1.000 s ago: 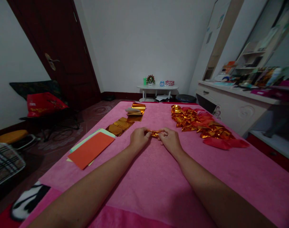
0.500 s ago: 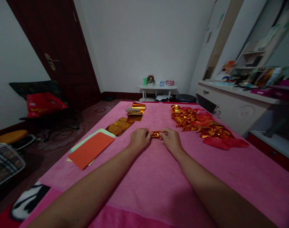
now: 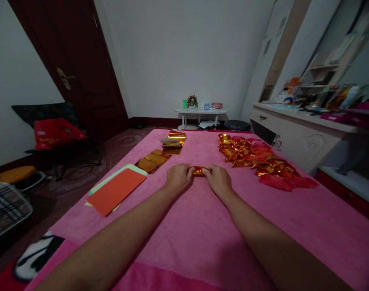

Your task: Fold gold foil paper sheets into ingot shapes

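Note:
A small folded piece of gold foil paper (image 3: pixel 198 171) lies between my two hands on the pink cloth (image 3: pixel 202 230). My left hand (image 3: pixel 178 178) pinches its left end with curled fingers. My right hand (image 3: pixel 218 180) pinches its right end, fingers closed on it. Most of the foil piece is hidden by my fingertips. Both hands rest on the cloth near the middle of the table.
A heap of folded gold and red foil pieces (image 3: pixel 257 161) lies at the right. Flat gold sheets (image 3: pixel 152 161) and a gold roll (image 3: pixel 174 138) lie at the left, beside orange and pale green paper sheets (image 3: pixel 116 190). A white side table (image 3: pixel 201 113) stands beyond.
My hands have drawn slightly closer together over the gold foil piece, which now shows less between my fingertips. Nothing else has moved.

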A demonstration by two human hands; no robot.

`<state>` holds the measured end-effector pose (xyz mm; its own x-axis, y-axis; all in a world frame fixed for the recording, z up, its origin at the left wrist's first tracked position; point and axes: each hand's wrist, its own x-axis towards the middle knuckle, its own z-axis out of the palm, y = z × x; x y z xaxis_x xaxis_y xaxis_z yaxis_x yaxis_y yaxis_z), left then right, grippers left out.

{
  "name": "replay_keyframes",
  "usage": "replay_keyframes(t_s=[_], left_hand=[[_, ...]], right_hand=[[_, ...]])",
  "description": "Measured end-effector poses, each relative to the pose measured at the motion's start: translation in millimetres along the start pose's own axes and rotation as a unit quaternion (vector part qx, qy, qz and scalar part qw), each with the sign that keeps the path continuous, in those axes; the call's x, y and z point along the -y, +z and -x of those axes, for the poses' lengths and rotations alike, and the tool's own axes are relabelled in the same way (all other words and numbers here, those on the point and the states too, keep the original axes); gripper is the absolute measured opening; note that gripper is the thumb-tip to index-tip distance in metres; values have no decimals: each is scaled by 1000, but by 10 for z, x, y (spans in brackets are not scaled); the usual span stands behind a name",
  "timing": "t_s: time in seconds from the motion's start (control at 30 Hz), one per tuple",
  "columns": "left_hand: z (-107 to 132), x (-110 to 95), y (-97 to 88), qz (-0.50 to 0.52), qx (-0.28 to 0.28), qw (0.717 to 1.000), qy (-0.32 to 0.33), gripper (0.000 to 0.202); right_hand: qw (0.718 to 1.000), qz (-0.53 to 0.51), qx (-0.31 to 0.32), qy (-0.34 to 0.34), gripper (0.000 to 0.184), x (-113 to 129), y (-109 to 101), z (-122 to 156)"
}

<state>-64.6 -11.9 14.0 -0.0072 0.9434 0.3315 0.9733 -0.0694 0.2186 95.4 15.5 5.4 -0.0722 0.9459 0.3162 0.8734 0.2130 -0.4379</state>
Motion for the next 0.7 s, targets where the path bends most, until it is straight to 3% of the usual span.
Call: replay_keyframes(t_s=[0.23,0.53,0.7], left_hand=[[-42,35,-5,56,18,998,-33,54],[-49,44,18,137,-40,990,-15,49],[-38,4,24,199,-47,979,6,57]], right_hand=[[998,56,21,-17,33,50,-34,13],[999,24,26,-24,47,69,-75,37],[998,58,21,-3,48,98,-62,40]])
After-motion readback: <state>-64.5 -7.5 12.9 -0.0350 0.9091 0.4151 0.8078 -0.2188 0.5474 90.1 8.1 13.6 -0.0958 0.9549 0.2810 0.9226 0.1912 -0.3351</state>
